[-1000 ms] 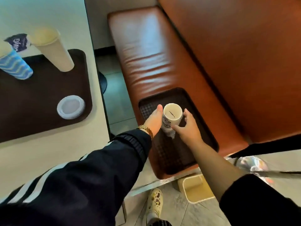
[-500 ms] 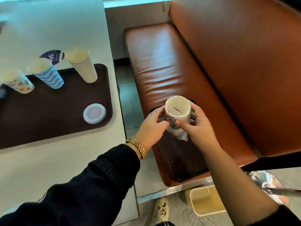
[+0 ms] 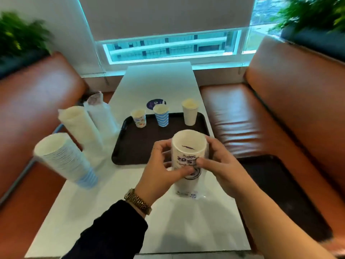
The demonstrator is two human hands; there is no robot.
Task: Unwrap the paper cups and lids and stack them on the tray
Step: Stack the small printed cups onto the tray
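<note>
Both the left hand (image 3: 162, 171) and right hand (image 3: 222, 169) grip the plastic-wrapped stack of white paper cups (image 3: 188, 156); best steady the stack while peeling the wrap downward, over the white table (image 3: 115, 202).

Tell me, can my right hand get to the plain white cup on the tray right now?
Probably not yet: the right hand and left hand both grip the wrapped cup stack. The path to the white cup on the tray looks open.
</note>
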